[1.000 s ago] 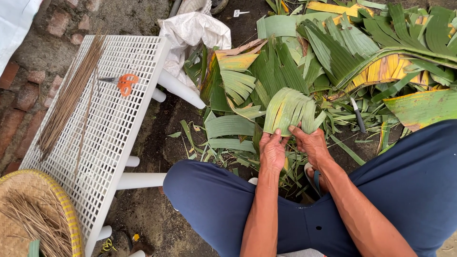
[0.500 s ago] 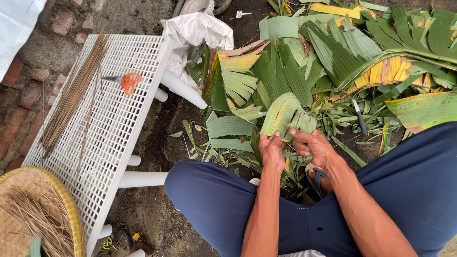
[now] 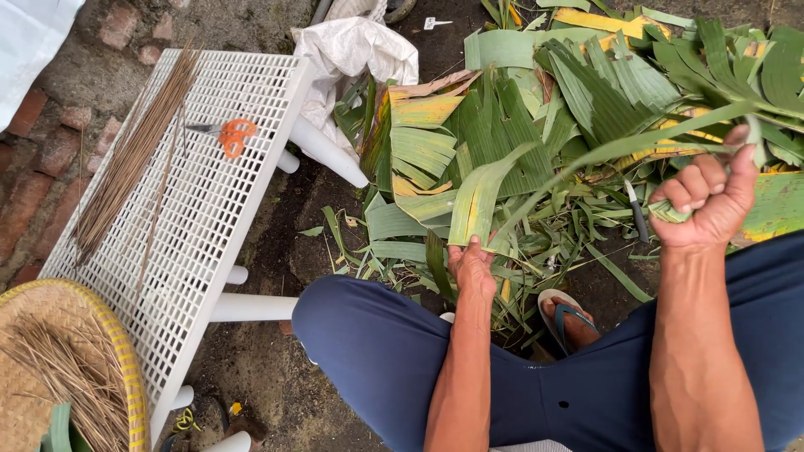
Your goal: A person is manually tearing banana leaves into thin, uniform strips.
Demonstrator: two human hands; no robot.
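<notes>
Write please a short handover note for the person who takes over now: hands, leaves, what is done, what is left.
Left hand: presses a green leaf strip down on the leaf pile.
Right hand: closed on a long green midrib, pulled to the right.
Orange scissors and thin sticks lie on the white rack, untouched.
Done: midrib partly stripped from the leaf.
Left: the pile of whole leaves.

Right hand (image 3: pixel 710 201) now raised aside, leaf strip (image 3: pixel 620 146) torn free.
</notes>
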